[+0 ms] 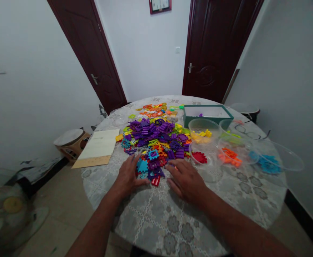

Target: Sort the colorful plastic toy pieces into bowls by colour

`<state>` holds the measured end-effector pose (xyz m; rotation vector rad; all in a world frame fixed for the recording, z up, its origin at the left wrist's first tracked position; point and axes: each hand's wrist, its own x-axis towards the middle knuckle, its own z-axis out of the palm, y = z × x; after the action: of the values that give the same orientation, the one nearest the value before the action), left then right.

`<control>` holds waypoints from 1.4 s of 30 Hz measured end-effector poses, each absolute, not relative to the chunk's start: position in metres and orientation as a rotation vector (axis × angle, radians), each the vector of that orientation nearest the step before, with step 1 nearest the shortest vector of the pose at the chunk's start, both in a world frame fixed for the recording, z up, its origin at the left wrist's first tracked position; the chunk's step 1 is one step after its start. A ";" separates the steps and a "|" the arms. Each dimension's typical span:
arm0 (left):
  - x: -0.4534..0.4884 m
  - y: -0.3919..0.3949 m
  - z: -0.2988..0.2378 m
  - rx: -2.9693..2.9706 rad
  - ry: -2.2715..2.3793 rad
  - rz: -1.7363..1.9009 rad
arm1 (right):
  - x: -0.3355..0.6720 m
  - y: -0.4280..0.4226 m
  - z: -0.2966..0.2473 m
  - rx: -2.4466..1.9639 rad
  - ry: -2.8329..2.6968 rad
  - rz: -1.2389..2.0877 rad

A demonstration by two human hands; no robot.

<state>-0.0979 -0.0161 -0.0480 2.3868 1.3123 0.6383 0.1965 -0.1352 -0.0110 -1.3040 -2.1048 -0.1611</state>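
Observation:
A heap of plastic building pieces (pixel 152 132), mostly purple with yellow, orange and blue ones, lies in the middle of the round table. My left hand (pixel 128 175) rests at its near left edge, fingers spread, beside a light blue toothed piece (pixel 142 166). My right hand (pixel 184 178) is at the near right edge, fingers apart and bent toward the pieces. Between the two hands lie several purple pieces and a red piece (pixel 155 181). Neither hand visibly grips a piece, though some right fingertips are partly hidden.
Clear plastic bowls on the right hold yellow pieces (pixel 201 135), orange pieces (pixel 230 157), blue pieces (pixel 269 164) and a red gear piece (pixel 199 157). Behind them stand a green-rimmed box (pixel 208 113) and eyeglasses (pixel 253 135). An open notebook (pixel 97 146) lies left. Orange pieces (pixel 153 110) spread at the back.

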 end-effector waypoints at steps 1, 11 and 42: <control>-0.095 -0.015 -0.051 2.425 1.298 0.619 | 0.190 -0.135 -0.016 -1.348 -2.143 -0.117; -0.066 -0.018 -0.055 2.535 1.156 0.611 | 0.171 -0.121 -0.054 -1.504 -2.092 0.035; -0.018 -0.025 -0.042 2.712 1.187 0.724 | 0.179 -0.103 -0.097 -1.394 -1.938 -0.137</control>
<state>-0.0183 -0.0253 -0.0419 2.7120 1.1869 0.7239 0.1793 -0.1030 -0.0969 -1.3935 -1.9377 -0.1368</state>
